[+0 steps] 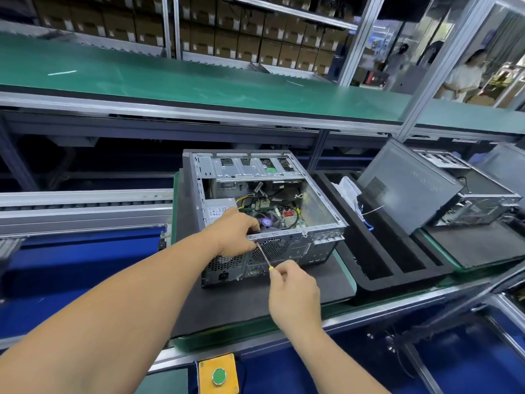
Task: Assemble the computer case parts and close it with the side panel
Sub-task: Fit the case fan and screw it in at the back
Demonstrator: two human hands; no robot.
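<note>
Open grey metal computer case (264, 211) lies on its side on a dark foam mat (241, 302) over the green-edged bench (345, 277), open side up, rear panel facing me. Inside I see the silver power supply (217, 213), green motherboard with cables (272, 210) and a purple-centred fan (266, 222).

My left hand (237, 233) sits at the case's near top edge, fingers curled over the rear rim beside the round fan grille (272, 247); the grip looks closed on the metal edge, and whether it also pinches something small there I cannot tell.

My right hand (294, 291) is just in front of the case, below and to the right of the left hand. Its fingers are curled tight round the yellow-tipped handle of a thin steel-shaft screwdriver (264, 257). The shaft slants up and left, tip meeting the rear panel right under the left hand's fingers.

To the right of the case is a black foam tray with long slots (377, 251) holding white plastic wrapping (348, 191). Past it a second grey computer case (460, 200) with a loose grey side panel with a vent patch (406, 189) leaning tilted against it. A yellow box with a green button (218, 375) is at the near edge. A green conveyor belt (184, 78) runs behind, stacked brown cartons (227, 32) on shelves beyond.
</note>
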